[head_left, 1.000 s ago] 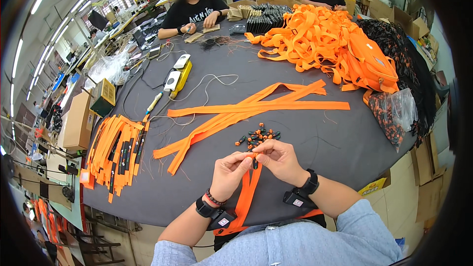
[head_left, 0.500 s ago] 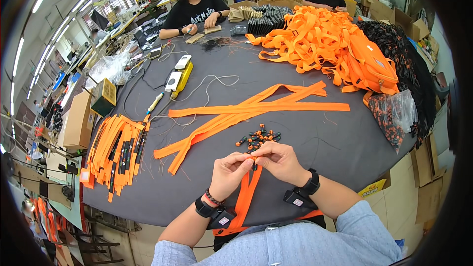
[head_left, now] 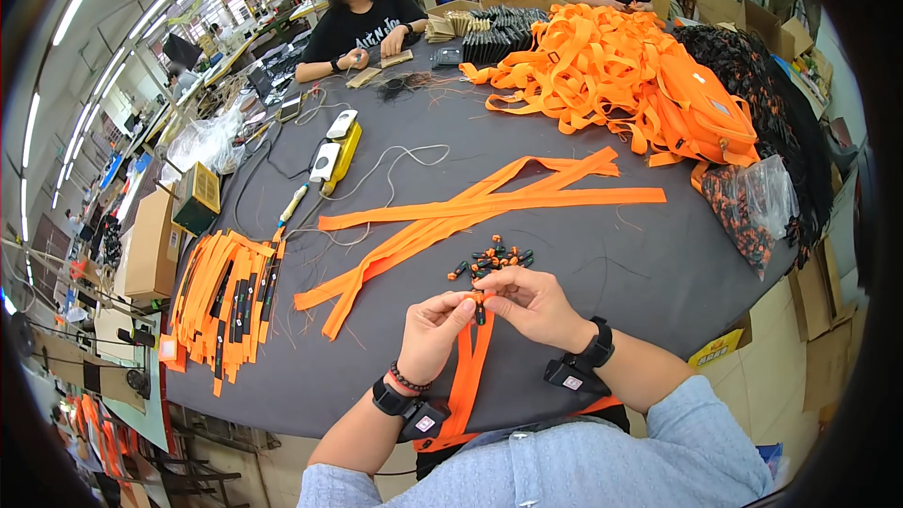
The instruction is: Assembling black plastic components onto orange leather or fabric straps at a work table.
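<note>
While both wrists hovered low-centre, left hand and right hand pinched a small black plastic clip on the flat orange webbing strap.

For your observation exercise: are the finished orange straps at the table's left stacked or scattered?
Stacked: the finished orange straps lie overlapping, side by side, in one fanned pile.

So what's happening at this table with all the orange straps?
A person holds the end of an orange strap between both hands, left hand and right hand, with a small black and orange clip at the fingertips. More such clips lie just ahead on the dark table. Other people work at the far side.
</note>
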Demonstrator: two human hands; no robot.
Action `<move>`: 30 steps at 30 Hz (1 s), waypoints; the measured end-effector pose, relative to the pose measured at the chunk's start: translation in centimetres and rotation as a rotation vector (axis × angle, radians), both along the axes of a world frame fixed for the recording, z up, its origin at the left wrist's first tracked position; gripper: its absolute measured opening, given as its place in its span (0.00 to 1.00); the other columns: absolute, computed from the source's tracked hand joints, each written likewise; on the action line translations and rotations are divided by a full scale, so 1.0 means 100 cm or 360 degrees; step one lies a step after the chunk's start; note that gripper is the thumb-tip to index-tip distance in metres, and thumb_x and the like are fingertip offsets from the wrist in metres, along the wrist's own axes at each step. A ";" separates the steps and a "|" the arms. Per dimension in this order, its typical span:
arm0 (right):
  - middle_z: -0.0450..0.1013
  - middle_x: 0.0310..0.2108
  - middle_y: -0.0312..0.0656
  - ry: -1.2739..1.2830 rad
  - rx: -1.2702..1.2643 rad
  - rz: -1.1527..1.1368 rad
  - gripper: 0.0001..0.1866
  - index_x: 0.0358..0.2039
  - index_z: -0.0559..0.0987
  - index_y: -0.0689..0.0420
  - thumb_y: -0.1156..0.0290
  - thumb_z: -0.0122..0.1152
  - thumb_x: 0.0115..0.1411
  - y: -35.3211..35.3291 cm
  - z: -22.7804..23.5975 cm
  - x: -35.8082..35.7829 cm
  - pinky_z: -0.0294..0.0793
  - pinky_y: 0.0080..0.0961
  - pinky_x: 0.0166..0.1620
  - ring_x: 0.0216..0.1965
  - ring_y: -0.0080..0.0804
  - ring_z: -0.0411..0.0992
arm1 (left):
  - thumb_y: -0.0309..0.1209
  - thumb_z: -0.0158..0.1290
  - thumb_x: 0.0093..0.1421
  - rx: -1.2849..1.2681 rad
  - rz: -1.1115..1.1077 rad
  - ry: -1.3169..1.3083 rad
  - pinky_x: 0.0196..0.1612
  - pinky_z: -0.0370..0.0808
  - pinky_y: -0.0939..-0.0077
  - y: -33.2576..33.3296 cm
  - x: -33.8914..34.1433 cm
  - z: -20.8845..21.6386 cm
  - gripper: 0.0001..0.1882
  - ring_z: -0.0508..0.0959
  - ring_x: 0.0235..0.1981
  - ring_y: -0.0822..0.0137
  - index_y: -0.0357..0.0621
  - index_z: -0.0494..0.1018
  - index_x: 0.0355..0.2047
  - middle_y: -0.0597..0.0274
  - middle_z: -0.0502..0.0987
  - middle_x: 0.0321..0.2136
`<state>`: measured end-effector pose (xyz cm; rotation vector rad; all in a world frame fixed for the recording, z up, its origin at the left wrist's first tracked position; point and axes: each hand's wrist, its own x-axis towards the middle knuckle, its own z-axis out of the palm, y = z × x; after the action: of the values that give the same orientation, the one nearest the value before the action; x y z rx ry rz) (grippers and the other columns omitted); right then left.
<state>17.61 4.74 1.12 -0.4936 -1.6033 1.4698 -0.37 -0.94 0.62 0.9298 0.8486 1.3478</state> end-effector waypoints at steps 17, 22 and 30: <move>0.77 0.35 0.40 -0.0071 0.0144 -0.0102 0.07 0.38 0.80 0.61 0.80 0.60 0.58 0.003 0.000 0.001 0.75 0.20 0.40 0.35 0.23 0.74 | 0.23 0.54 0.61 0.0055 0.0031 0.0118 0.37 0.72 0.85 0.002 0.003 0.002 0.07 0.74 0.32 0.79 0.34 0.78 0.38 0.66 0.78 0.31; 0.76 0.29 0.40 -0.0232 0.0447 -0.0243 0.06 0.34 0.80 0.62 0.82 0.61 0.55 -0.002 0.014 -0.001 0.72 0.21 0.35 0.31 0.25 0.74 | 0.24 0.52 0.62 -0.0081 0.0081 0.0426 0.34 0.68 0.87 -0.009 0.001 0.012 0.06 0.71 0.29 0.81 0.34 0.77 0.32 0.70 0.75 0.26; 0.76 0.32 0.37 0.0008 0.0032 -0.0144 0.07 0.39 0.80 0.61 0.79 0.60 0.59 -0.007 0.006 -0.001 0.73 0.18 0.36 0.32 0.20 0.73 | 0.23 0.52 0.63 -0.0067 -0.0016 0.0111 0.40 0.71 0.82 -0.003 -0.002 -0.002 0.08 0.74 0.34 0.75 0.30 0.76 0.39 0.61 0.77 0.33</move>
<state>17.46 4.00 1.68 -0.5432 -1.5702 1.3853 -0.52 -1.21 0.42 0.9515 0.9212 1.2904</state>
